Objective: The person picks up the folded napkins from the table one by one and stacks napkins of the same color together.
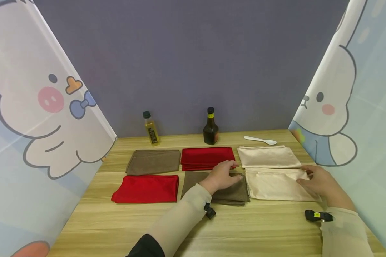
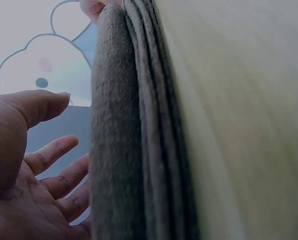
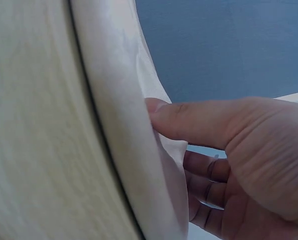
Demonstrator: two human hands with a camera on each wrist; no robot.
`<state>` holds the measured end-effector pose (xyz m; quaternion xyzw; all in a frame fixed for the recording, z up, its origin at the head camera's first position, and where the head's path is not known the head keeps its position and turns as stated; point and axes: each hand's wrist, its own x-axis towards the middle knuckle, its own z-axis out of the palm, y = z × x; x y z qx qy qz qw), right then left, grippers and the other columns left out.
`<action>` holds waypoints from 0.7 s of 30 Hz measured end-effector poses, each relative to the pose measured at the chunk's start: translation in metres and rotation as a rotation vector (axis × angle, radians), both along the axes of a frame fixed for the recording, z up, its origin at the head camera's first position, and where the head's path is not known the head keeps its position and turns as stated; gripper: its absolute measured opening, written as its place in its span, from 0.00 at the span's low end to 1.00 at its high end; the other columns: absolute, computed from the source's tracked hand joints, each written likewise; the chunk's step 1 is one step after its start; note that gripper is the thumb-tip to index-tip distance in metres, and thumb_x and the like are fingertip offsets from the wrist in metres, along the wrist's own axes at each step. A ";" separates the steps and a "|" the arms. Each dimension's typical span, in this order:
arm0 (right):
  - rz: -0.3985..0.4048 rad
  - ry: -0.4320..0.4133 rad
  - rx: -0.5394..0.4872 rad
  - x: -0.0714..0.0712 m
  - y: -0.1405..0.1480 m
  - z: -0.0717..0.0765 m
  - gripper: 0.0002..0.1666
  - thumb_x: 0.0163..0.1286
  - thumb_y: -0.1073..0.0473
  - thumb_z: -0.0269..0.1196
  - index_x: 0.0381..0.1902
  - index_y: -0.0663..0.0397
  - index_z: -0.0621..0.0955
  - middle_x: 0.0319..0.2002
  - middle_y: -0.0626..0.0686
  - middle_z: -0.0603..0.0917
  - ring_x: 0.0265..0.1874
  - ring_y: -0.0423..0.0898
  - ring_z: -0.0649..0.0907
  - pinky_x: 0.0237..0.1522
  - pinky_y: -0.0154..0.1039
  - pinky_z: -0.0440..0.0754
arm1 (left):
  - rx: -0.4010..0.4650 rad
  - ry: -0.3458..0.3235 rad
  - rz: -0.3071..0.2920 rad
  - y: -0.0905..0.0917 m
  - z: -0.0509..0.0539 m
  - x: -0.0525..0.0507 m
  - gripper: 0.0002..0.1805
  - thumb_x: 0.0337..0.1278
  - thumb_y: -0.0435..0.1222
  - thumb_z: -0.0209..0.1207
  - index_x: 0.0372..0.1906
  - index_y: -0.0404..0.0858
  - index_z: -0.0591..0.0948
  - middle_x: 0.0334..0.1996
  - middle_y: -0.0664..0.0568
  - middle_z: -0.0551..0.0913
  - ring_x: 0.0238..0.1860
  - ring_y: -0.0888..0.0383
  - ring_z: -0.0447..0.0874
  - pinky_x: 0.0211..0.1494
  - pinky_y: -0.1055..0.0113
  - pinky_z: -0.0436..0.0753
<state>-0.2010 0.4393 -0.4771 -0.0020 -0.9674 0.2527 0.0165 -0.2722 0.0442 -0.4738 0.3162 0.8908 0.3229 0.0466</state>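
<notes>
Cream cloth (image 1: 276, 185) touches the thumb of the right hand (image 1: 323, 184), its grip impossible to tell, while the left hand (image 1: 223, 175) spreads wide over brown cloth (image 1: 229, 194), both cloths on the tabletop (image 1: 244, 228).

- Wears a wrinkled beige left sleeve (image 1: 180, 221) at the head view's 6 o'clock.
- Shows a black upper sleeve (image 1: 147, 247) toward 7 o'clock.
- Carries a black left wrist camera (image 1: 209, 211) at 6 o'clock.
- Wears a matching right sleeve (image 1: 345, 232) at 4 o'clock.
- Bears a black right wrist camera (image 1: 311, 215) there, with a yellow-green patch (image 1: 317, 215).
- Leaves left hand (image 1: 222, 176) and right hand (image 1: 325, 182) bare.
</notes>
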 end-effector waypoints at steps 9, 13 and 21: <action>-0.002 -0.009 0.018 0.002 0.003 0.001 0.40 0.65 0.54 0.73 0.62 0.82 0.74 0.47 0.73 0.81 0.46 0.67 0.81 0.46 0.64 0.80 | -0.051 0.005 -0.005 0.016 -0.001 0.002 0.27 0.70 0.50 0.66 0.69 0.48 0.78 0.62 0.57 0.83 0.64 0.61 0.78 0.70 0.60 0.73; 0.003 0.006 0.019 0.001 0.004 -0.001 0.37 0.64 0.55 0.73 0.60 0.79 0.77 0.43 0.68 0.82 0.43 0.63 0.80 0.45 0.61 0.79 | -0.070 -0.012 0.002 0.020 -0.001 0.002 0.26 0.69 0.51 0.66 0.68 0.49 0.80 0.60 0.60 0.84 0.63 0.62 0.79 0.67 0.62 0.74; 0.036 0.050 -0.003 0.000 0.004 -0.005 0.25 0.64 0.58 0.74 0.52 0.72 0.83 0.43 0.65 0.85 0.42 0.59 0.82 0.44 0.55 0.79 | -0.114 -0.054 0.004 0.028 -0.001 0.003 0.27 0.70 0.51 0.65 0.69 0.50 0.79 0.62 0.61 0.82 0.63 0.61 0.79 0.64 0.66 0.76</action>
